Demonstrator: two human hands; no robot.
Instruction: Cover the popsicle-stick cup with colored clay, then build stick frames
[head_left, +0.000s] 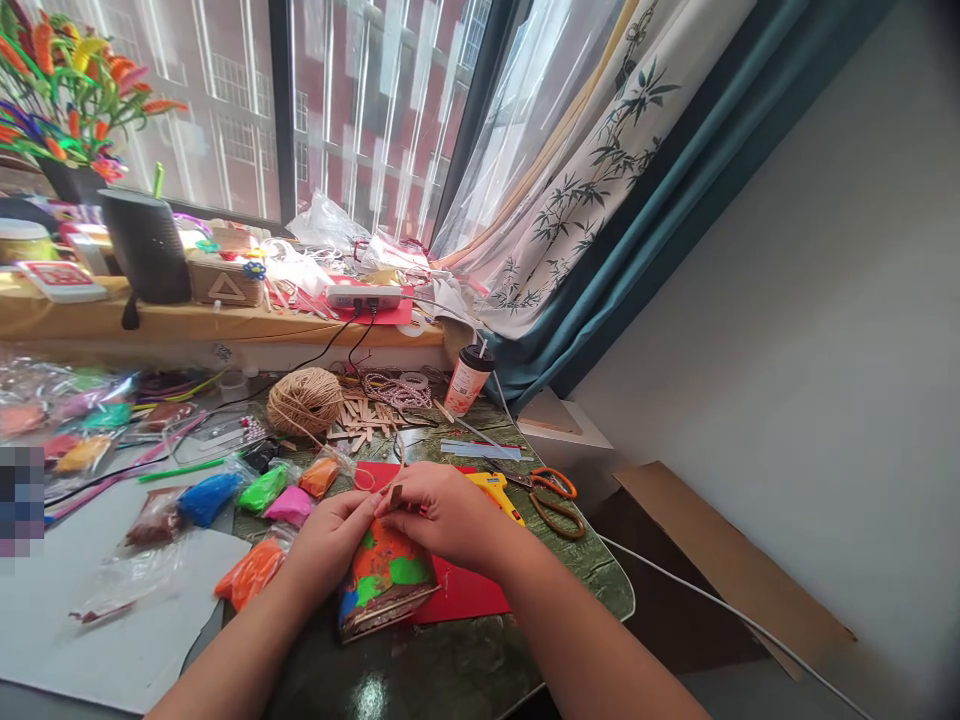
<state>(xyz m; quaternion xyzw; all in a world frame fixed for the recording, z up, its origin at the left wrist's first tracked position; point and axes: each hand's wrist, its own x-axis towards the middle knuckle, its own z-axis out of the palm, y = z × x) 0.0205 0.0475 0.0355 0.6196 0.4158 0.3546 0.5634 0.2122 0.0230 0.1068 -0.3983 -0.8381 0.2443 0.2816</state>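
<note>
A cone-like craft piece [394, 565], covered in orange, green and blue clay with a brown band and a stick-lined edge, lies tilted over a red sheet [469, 595]. Both hands meet at its narrow upper end. My left hand [337, 530] has its fingers closed at that end. My right hand [435, 510] pinches a small brown piece [394, 495] there. Twine runs up from behind the fingers toward a twine ball [304, 401]. The fingertips partly hide the top of the craft piece.
Clay bags [210, 497] lie left of the hands. A yellow glue gun [495, 490] and orange-handled scissors [553, 483] are at the right. Behind are wooden sticks [364, 418], a paper cup [469, 380] and a power strip [364, 297]. A white board [172, 620] lies left.
</note>
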